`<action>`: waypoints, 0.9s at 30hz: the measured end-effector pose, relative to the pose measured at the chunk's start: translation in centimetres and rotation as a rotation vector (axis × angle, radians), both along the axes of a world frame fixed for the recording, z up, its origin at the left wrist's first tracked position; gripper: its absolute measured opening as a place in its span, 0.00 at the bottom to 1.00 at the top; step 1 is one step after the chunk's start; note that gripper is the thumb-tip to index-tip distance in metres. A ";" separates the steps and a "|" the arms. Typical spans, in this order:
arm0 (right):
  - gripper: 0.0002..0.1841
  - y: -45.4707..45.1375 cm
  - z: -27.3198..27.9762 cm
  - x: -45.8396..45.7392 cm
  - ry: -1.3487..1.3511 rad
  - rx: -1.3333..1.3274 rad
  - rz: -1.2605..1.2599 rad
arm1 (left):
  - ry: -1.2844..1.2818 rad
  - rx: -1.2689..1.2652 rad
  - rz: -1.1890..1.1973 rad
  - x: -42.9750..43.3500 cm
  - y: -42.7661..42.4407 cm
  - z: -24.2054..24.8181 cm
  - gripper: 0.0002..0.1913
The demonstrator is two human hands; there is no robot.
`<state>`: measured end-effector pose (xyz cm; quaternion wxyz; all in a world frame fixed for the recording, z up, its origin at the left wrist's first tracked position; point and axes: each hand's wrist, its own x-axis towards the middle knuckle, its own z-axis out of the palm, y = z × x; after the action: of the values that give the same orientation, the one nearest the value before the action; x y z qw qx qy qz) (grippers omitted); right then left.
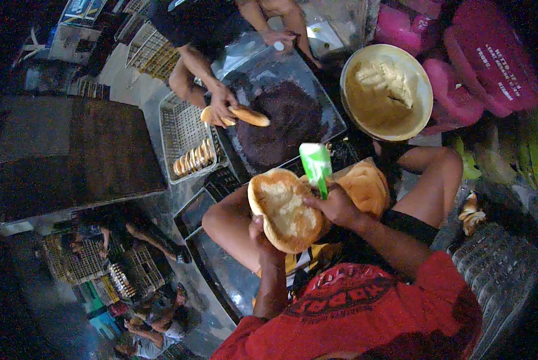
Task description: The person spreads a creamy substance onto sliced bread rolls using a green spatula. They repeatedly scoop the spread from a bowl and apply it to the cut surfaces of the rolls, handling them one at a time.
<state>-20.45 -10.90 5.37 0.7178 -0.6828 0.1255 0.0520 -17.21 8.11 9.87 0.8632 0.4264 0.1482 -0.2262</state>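
Observation:
A flat, opened bread (pixel 282 211) with a brown rim and a pale inside lies across my hands. My left hand (pixel 261 236) holds it by its left edge, thumb on top. My right hand (pixel 336 207) grips the handle of a green spatula (pixel 315 164) whose broad end carries pale cream, and its fingers also touch the bread's right side. Behind my right hand, more brown bread (pixel 366 186) rests by my lap, partly hidden. Beyond it stands a round tub (pixel 348 90) with a pale, thick spread inside.
Opposite, another person's hand (pixel 221 105) holds long buns over a tray (pixel 336 128) of dark filling. A plastic basket (pixel 163 135) contains filled bread slices (pixel 194 158). Pink sacks (pixel 485 58) bearing writing lie right of the tub. More people (pixel 152 310) sit at lower left near crates.

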 end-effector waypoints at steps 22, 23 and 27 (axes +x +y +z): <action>0.18 -29.7 -20.4 13.2 0.458 -0.480 -0.426 | 0.108 0.033 -0.810 8.5 -3.9 -4.4 0.44; 0.19 -31.1 -24.7 14.1 0.470 -0.421 -0.407 | 0.118 0.024 -0.736 8.5 -4.2 -4.8 0.44; 0.23 -39.1 -34.3 12.7 0.187 0.900 -0.399 | 0.148 0.030 -0.601 7.5 -2.3 -9.6 0.46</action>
<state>-7.71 -50.01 -28.90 0.9229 -0.2605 0.2825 0.0235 -9.74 5.86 0.32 0.7381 0.4462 0.0815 -0.4995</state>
